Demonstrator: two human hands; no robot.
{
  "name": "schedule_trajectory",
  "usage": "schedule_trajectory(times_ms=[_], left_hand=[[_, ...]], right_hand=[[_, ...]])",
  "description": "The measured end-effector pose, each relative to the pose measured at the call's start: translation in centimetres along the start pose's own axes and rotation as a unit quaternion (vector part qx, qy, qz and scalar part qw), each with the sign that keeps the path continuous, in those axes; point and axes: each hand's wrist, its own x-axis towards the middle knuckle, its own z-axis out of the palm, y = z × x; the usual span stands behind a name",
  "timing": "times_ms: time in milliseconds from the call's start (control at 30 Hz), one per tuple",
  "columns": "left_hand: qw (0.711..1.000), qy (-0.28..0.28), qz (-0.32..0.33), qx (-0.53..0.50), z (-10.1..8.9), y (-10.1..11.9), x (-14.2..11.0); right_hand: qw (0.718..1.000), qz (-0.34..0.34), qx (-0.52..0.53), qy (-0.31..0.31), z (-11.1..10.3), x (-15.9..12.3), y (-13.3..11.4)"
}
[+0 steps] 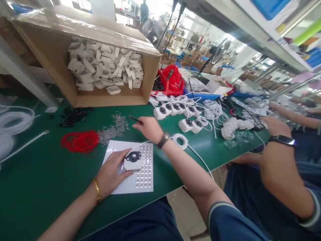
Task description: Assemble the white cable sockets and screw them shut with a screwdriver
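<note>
My left hand (pixel 112 172) is closed around a small white plastic housing (pixel 132 164) with a black fitting (pixel 134 156) on its top and a white cable running from it. The housing rests on a white sheet (pixel 117 185) that carries rows of clear round bumps (pixel 145 169). My right hand (pixel 149 128) grips a slim dark tool (pixel 135 119), its kind too small to make out. The tool's tip points toward a scattered pile of small metal screws or pins (pixel 112 130). A bundle of red rings or cord (pixel 79 142) lies left of the pile.
A cardboard box (pixel 112 100) of white housings stands behind. Black small parts (pixel 72 116) lie at left, near coiled white cable (pixel 16 122). Finished-looking white units (pixel 173 109) with cables and a red bin (pixel 173 88) stand right. A co-worker's hand (pixel 277 127) is at far right.
</note>
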Motion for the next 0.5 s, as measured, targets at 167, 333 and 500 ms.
schedule_trajectory(times_ms=[167,333,500], left_hand=[[1.000,-0.002,-0.022,-0.016,-0.1,0.1,0.1],[0.998,-0.003,-0.059,-0.033,-0.3,0.5,0.4],[0.996,-0.021,-0.082,-0.021,-1.0,1.3,1.0]], right_hand=[[0.982,0.162,-0.036,0.091,-4.0,-6.5,7.7],[0.964,0.256,-0.058,0.046,-3.4,-11.9,13.3],[0.962,0.267,-0.048,0.028,-1.6,-12.9,14.4]])
